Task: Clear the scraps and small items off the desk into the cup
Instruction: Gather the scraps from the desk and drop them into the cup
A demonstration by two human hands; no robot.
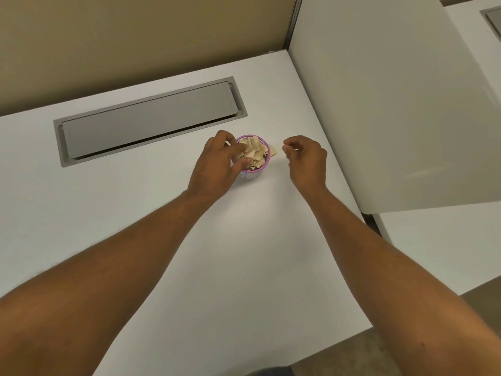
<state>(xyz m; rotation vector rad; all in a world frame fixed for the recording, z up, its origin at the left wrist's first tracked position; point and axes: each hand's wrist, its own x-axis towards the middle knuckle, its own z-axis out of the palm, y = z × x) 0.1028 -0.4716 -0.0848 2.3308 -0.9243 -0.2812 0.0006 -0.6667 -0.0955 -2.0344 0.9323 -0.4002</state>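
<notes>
A small paper cup point(253, 175) with a pink rim stands mid-desk, heaped with tan paper scraps point(254, 151). My left hand point(217, 166) wraps the cup's left side, thumb on the near rim and fingertips on the scraps at the far rim. One tan scrap point(274, 151) lies on the desk, touching the cup's right side. My right hand point(306, 161) hovers just right of that scrap with its fingers curled and pinched together. I cannot make out whether anything is between them.
The white desk point(244, 240) has a grey cable-tray lid point(151, 118) set into it behind the cup. A white partition panel point(379, 104) rises along the right edge, and a beige wall stands at the back. The desk's front edge runs at lower right.
</notes>
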